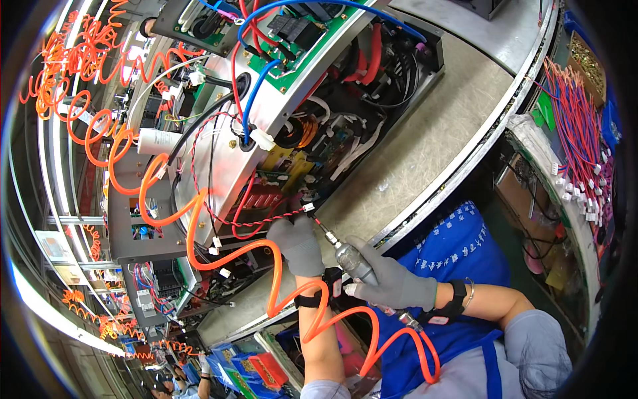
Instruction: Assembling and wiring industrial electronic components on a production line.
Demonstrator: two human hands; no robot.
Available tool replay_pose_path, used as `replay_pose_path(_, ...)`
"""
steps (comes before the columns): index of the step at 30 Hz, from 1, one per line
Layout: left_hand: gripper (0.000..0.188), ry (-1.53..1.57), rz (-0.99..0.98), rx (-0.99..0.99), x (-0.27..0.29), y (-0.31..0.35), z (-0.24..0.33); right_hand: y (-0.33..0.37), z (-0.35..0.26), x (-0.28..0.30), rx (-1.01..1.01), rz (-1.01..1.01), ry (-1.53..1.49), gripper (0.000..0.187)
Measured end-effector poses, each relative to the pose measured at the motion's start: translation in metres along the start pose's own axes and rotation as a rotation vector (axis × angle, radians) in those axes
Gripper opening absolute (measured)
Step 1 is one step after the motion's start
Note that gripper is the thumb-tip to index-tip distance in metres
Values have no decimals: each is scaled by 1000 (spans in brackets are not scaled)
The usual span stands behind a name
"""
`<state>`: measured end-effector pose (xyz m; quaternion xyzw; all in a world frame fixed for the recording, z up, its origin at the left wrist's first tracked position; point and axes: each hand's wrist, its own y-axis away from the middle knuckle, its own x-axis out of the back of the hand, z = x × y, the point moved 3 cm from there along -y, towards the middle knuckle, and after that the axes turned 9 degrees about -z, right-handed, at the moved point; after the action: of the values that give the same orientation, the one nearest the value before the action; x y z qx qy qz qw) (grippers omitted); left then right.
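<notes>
My right hand [405,284], in a grey glove, is wrapped round an air screwdriver [355,263] with a dark grey body. Its thin bit points up and left to the lower edge of an opened metal chassis [282,116]. By that edge is my left hand [296,245], also gloved in grey, its fingers bent in towards the parts. The fingertips are partly hidden, so what they hold cannot be made out. A white connector [308,207] on a twisted red and black wire lies just above it. Inside the chassis are a copper coil [307,133], circuit boards and cables.
A coiled orange air hose [266,247] crosses over my left forearm. Another grey chassis [143,219] stands at the left on the metal worktable [432,133]. Red and blue wires [575,126] with white plugs lie at the right. Other people [179,384] work at the lower left.
</notes>
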<state>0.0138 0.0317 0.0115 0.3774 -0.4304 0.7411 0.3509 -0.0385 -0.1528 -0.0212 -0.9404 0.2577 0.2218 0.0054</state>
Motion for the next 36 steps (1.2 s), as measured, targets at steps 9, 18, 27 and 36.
replay_pose_path(9,33,47,49,-67,-4,2,-9,-5,3,-9,-24,17,-83,85)
replay_pose_path(18,17,330,-60,160,-7,24,-20,-9,10,-10,74,69,-69,84)
replay_pose_path(27,14,753,-6,180,-31,39,-17,-4,8,-4,-81,75,-248,81)
replay_pose_path(36,20,485,-241,39,-62,51,-37,-4,-2,1,-38,44,-222,83)
